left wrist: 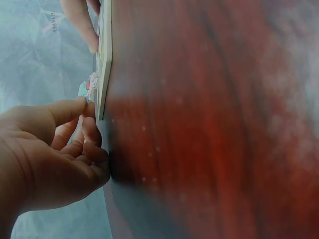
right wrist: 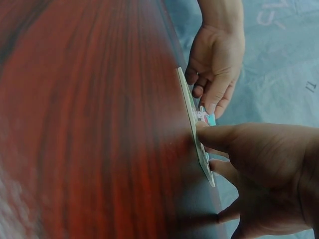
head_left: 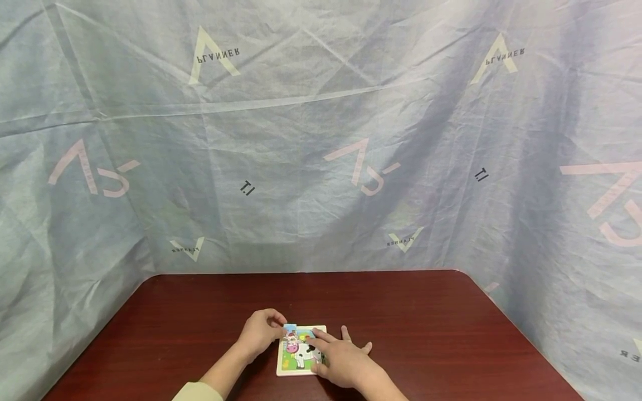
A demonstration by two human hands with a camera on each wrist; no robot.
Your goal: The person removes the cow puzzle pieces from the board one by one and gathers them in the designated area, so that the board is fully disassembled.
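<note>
Right hand (head_left: 343, 361) is over red-brown table (head_left: 441, 328), cloth (head_left: 296, 139) behind.

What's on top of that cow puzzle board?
The right hand rests on the right side, hiding part of the cow. The left hand pinches a blue-topped piece at the upper left. Whatever they cover can't be seen.

A: Free passage over the tabletop (head_left: 451, 334)?
B: Bare stretch lower right of frame, past the right hand (head_left: 343, 359); another lower left, outside the left forearm (head_left: 228, 367).
A: Obstacles?
B: Bottom centre. Right hand covers the puzzle board (head_left: 296, 373)'s right side; left hand (head_left: 262, 334) and tilted puzzle piece (head_left: 290, 328) block its upper-left corner. Opening between hands, board's lower left. Cloth wall (head_left: 301, 223) bounds tabletop's upper edge.
</note>
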